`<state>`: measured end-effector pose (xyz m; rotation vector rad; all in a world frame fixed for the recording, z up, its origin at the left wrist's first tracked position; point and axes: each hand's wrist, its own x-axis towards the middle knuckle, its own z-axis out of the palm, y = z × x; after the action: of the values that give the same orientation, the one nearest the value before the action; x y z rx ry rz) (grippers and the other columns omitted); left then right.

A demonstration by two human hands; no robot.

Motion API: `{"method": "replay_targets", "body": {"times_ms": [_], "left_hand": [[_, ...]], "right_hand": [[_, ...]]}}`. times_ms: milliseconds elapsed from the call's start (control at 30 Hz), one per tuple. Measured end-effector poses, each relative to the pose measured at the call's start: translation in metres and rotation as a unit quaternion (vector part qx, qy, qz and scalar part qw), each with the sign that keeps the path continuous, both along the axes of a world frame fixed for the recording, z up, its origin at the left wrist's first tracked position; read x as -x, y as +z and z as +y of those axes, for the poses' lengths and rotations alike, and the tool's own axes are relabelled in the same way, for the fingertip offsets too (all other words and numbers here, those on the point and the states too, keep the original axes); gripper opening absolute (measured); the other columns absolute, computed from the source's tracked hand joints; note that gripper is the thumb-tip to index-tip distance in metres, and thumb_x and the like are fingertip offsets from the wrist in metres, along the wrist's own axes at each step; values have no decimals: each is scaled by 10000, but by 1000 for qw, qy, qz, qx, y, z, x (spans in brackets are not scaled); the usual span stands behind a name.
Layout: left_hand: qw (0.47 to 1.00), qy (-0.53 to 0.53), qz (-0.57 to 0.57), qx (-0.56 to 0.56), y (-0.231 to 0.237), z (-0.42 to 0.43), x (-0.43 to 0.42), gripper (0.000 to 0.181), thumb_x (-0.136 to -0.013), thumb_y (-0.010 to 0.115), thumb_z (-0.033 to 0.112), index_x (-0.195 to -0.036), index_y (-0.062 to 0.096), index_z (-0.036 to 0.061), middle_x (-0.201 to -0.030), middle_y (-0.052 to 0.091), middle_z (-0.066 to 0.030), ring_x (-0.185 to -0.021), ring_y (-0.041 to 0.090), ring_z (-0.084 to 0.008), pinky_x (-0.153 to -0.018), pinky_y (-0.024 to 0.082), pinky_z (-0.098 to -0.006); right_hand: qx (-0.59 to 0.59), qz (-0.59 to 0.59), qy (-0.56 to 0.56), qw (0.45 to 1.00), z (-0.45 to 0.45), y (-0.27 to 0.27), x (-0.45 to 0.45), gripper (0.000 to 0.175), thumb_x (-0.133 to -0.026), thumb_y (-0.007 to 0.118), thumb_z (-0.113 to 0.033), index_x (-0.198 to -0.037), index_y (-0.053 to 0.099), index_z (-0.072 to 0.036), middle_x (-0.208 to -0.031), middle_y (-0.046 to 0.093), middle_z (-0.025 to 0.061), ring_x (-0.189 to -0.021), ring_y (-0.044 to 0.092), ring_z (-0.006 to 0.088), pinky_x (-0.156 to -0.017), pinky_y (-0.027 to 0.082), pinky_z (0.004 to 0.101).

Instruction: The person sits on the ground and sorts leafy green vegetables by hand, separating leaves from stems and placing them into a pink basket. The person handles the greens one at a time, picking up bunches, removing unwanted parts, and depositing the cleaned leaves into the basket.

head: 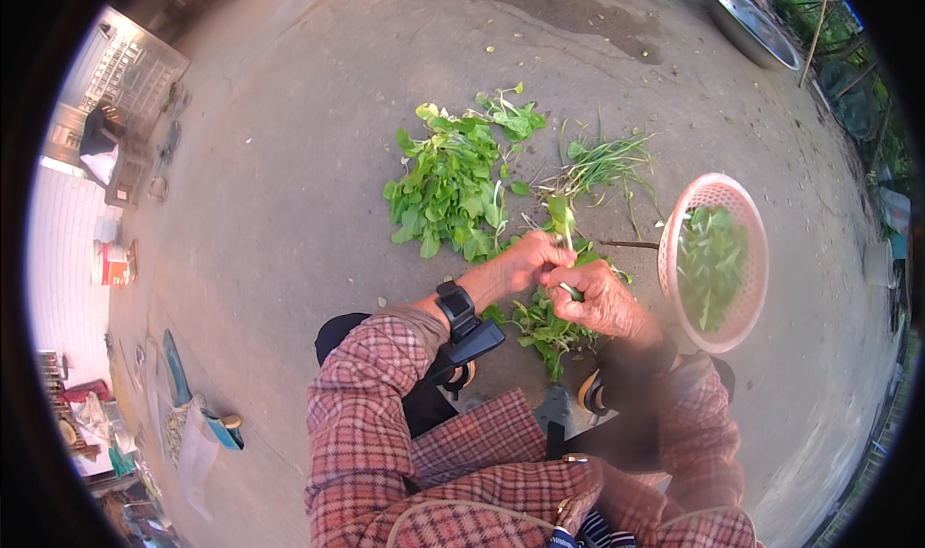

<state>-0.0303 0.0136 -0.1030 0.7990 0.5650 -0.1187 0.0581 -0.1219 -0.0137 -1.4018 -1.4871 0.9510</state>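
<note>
My left hand (538, 261) and my right hand (596, 298) meet in front of my knees. Between them is a leafy green stalk (563, 219), its pale stem pinched in the left fingers and its leaf pointing away from me. The right hand is closed around a green stem piece (571, 291). Beyond the hands, to the left, lies a large heap of leafy greens (448, 179) on the concrete. Thin green shoots (611, 161) with roots lie to its right. More loose leaves (553, 327) lie below the hands, near my feet. A pink plastic colander (757, 259) at the right holds greens.
A thin stick (629, 244) lies beside the colander. A large metal basin (751, 24) leans at the upper right near plants. At the lower left are a white sack (196, 447) and a blue-topped boot or shoe (222, 429). A bucket (113, 264) stands by the left wall.
</note>
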Motion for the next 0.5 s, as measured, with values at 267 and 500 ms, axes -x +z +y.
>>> {"method": "replay_targets", "body": {"times_ms": [267,500], "left_hand": [[657,-281,238,-658,-79,82,26,445,-737,691,334,-987,575,-16,-909,646,-179,-810,656,-299,-680,523,-418],[515,-21,383,-766,-150,177,52,237,-824,528,150,-1037,572,55,-1088,535,-126,-1043,530,-305,-846,430,-488]], "right_hand": [[171,232,-149,946,5,9,-24,266,-902,595,-294,-769,579,-63,-689,465,-68,-692,401,27,-629,348,205],[217,190,-201,936,16,2,-31,239,-908,584,-273,-868,603,-38,-747,546,-52,-736,445,39,-669,383,217]]}}
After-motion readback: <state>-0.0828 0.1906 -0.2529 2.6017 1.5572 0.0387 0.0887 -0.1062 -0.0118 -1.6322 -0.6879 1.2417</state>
